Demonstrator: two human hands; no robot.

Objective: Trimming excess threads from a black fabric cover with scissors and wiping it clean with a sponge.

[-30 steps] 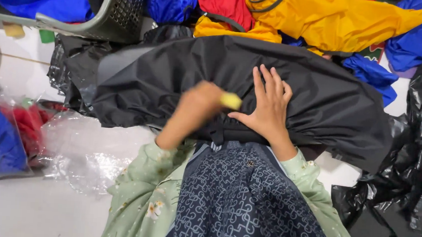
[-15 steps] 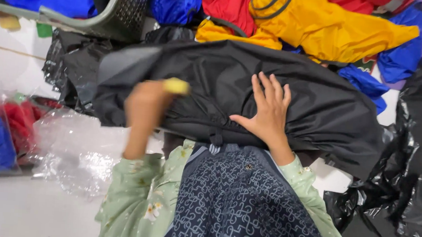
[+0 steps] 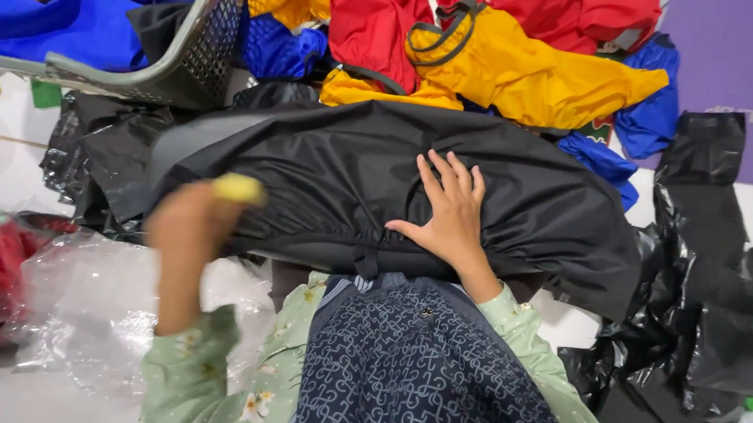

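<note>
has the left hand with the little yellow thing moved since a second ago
Yes. The left hand, gripping a small yellow object, has slid left along the black nylon garment, away from the right hand pressed flat on it.

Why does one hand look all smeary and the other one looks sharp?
In the head view, the left hand with its small yellow thing is blurred, as a moving hand would be; the right hand is crisp, lying flat on the black jacket; light is soft and even, with no glare.
</note>
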